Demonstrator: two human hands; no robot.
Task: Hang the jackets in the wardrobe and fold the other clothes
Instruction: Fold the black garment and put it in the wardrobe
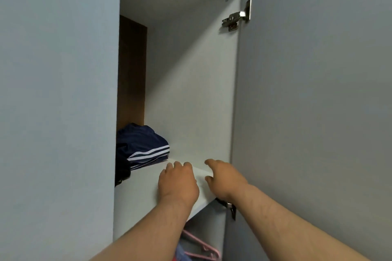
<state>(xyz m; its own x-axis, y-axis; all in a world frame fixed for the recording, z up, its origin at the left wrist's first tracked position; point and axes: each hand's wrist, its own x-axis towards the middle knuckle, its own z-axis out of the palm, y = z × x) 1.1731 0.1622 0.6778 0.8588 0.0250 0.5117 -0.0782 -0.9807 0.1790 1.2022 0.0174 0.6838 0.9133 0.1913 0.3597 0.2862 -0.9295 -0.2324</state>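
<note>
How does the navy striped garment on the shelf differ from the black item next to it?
The navy striped garment carries white stripes; the black item is plain. The navy striped garment lies folded, further back on the shelf; the black item sits bunched near the front edge, partly hidden by the panel on the left. Both rest on the shelf's left side, touching.

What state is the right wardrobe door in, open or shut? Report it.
Open. The right wardrobe door stands swung outward, its hinge exposed and the shelf inside visible.
</note>
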